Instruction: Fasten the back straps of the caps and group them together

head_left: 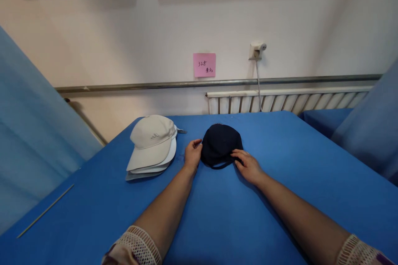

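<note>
Blue table: cap stack, dark cap, stick

Handwritten "32" (other characters unclear), pink note, pale wall

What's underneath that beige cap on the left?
Beneath the beige cap, more brims show: a white brim, with a grey brim lowest, on the blue tabletop. The beige cap hides most of their crowns, so the exact number is unclear.

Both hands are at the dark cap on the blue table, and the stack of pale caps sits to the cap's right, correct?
No: the head view shows the stack of pale caps to the left of the dark cap. The left hand and right hand are indeed at it.
</note>
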`<state>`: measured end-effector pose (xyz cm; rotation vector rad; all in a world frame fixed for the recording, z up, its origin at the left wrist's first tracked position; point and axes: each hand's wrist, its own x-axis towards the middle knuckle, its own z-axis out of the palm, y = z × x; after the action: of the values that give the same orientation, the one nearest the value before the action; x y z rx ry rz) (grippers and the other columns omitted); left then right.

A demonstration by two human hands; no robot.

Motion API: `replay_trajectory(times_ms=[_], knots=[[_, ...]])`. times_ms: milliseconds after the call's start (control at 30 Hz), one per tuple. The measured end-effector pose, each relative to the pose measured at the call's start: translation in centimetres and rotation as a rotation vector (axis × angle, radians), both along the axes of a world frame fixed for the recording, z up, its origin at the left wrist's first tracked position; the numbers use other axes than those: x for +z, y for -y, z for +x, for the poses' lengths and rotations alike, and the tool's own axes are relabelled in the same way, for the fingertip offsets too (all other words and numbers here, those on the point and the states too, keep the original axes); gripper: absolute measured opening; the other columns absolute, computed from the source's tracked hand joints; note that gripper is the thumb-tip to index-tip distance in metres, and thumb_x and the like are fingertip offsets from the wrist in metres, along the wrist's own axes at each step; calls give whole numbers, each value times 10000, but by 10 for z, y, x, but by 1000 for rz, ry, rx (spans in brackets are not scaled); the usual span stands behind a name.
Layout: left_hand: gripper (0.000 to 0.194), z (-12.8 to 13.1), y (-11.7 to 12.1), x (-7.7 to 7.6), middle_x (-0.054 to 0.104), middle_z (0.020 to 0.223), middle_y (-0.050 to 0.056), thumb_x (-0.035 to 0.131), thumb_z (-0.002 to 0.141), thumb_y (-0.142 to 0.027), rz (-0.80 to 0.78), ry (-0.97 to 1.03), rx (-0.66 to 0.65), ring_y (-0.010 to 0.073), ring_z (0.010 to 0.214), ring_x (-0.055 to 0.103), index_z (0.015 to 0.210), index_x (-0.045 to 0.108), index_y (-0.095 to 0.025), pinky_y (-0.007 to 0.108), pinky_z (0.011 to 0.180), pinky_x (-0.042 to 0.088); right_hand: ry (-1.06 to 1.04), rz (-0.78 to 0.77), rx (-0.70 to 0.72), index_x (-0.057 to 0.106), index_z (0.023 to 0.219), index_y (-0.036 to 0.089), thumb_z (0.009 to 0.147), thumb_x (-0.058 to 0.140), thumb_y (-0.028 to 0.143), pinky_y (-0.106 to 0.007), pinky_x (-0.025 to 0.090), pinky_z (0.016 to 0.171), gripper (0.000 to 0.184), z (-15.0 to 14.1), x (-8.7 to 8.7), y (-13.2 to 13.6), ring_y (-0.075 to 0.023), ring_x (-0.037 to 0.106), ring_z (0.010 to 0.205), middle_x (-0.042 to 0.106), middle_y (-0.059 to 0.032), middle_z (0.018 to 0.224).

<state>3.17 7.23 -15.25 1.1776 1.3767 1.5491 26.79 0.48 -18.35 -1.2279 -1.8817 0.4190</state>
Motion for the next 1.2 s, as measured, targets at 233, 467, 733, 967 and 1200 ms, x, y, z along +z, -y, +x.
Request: replay_trajectory(times_ms=[233, 467, 733, 967, 1200], knots=[[299, -1, 31, 24, 653, 1093, 81, 612, 789, -151, 190, -285, 129, 196, 977, 625, 1083, 643, -190, 352, 914, 485, -296, 153, -114, 674, 941, 226, 832, 455, 140, -421, 475, 965, 259, 5, 14, 1, -208, 621, 1053, 681, -72, 1092], [260, 18, 92, 30, 698, 1039, 60, 521, 866, -158, 413, -819, -462, 207, 961, 620, 1060, 673, -239, 363, 888, 458, -349, -14, -112, 642, 813, 219, 793, 451, 169, -304, 487, 638, 199, 10, 16, 3, -155, 592, 651, 648, -15, 786], [274, 28, 91, 35, 712, 1041, 77, 568, 866, -223, 298, -1051, -550, 256, 981, 588, 1119, 673, -239, 408, 893, 398, 56, -170, -14, 587, 845, 221, 775, 647, 317, -305, 465, 657, 133, 4, 26, 13, -159, 575, 696, 601, -21, 828], [248, 29, 87, 29, 716, 961, 70, 584, 850, -198, 265, -1028, -589, 250, 937, 580, 1064, 698, -250, 401, 886, 406, 70, -160, -30, 584, 753, 221, 830, 576, 266, -309, 428, 669, 90, 8, 25, 15, -162, 553, 708, 588, -24, 809], [281, 21, 81, 22, 682, 928, 47, 557, 825, -194, 111, -464, -532, 171, 838, 617, 1084, 666, -201, 295, 789, 477, -798, -614, 61, 610, 758, 186, 703, 748, 481, -276, 433, 589, 330, 2, 29, 10, -137, 569, 598, 634, -10, 659]])
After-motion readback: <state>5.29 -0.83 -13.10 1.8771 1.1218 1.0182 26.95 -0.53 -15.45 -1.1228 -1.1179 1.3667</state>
